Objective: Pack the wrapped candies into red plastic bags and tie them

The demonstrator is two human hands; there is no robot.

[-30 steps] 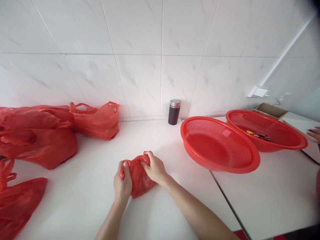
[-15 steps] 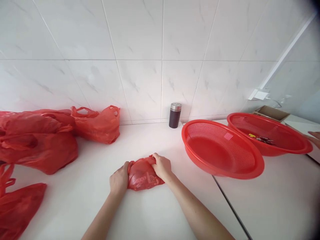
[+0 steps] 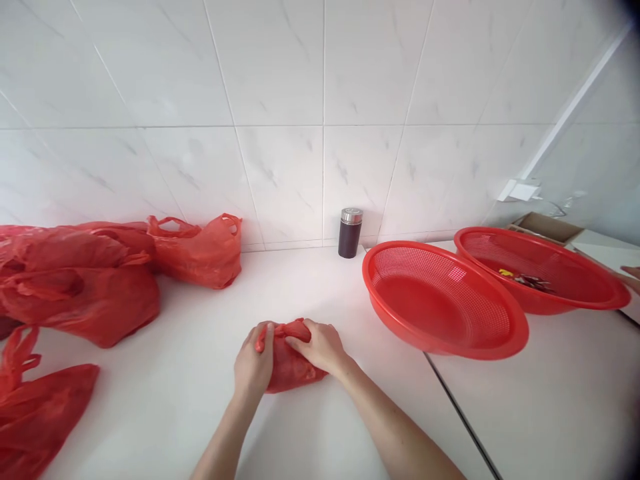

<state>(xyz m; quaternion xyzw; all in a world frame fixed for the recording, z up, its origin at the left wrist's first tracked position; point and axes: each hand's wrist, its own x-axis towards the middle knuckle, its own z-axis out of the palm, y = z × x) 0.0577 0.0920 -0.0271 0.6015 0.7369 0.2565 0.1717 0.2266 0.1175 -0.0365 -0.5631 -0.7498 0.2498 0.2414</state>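
Note:
A filled red plastic bag [image 3: 295, 373] rests on the white table in front of me, its top gathered and bunched. My left hand [image 3: 254, 357] grips the bag's left side, thumb pressed on the gathered plastic. From the right, my right hand [image 3: 320, 347] clasps the upper part, its thumb lying across the top. What the bag holds is hidden by the red plastic.
Several more red plastic bags [image 3: 95, 300] lie to the left. A dark flask [image 3: 349, 237] stands by the tiled wall. Two red baskets, a near one [image 3: 445, 333] and a far one [image 3: 590, 293] with small items, sit right. Another person's hand [image 3: 631, 272] shows at the right edge.
My left hand has moved right, from the bag's left edge onto its gathered top. My right thumb now lies further across the bag, which looks more bunched.

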